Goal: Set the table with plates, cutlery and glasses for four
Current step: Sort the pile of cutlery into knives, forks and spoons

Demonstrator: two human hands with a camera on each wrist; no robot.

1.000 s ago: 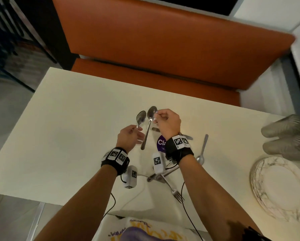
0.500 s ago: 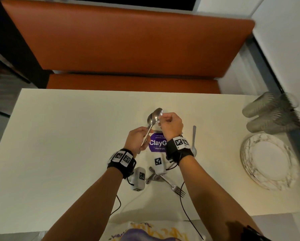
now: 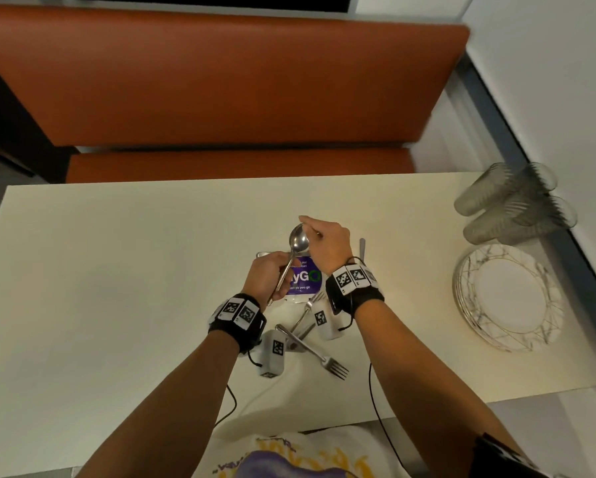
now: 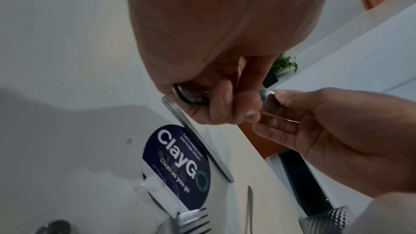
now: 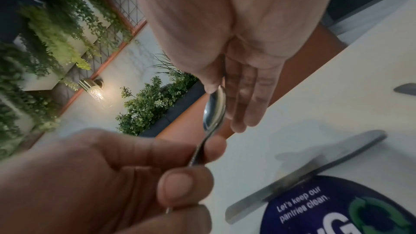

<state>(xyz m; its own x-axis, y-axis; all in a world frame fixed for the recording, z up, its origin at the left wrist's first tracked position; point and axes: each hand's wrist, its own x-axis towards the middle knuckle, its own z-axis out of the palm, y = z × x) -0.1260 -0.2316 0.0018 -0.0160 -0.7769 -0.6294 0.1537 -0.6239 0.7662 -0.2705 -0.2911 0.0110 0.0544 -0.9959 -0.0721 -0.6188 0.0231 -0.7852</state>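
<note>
Two spoons (image 3: 299, 239) lie nested bowl on bowl above the middle of the white table (image 3: 117, 270). My left hand (image 3: 277, 272) grips their handles (image 5: 198, 152) between thumb and fingers. My right hand (image 3: 311, 230) pinches the tip of the bowls (image 5: 216, 106), thumb on one side and straight fingers behind. Under the hands a knife (image 4: 195, 140) lies flat by a purple round sticker (image 3: 305, 278). Two forks (image 3: 326, 361) lie crossed near my wrists. A stack of marbled plates (image 3: 510, 300) and several upturned glasses (image 3: 514, 208) stand at the right edge.
Another piece of cutlery (image 3: 362, 246) lies just right of my right hand. An orange bench (image 3: 220, 81) runs along the table's far side, and a wall closes the right side. Wrist camera cables trail over the near table edge.
My right hand brought its spoon against the spoon in my left hand; the two now sit nested in the left grip. The view swung right, showing the plates and glasses fully.
</note>
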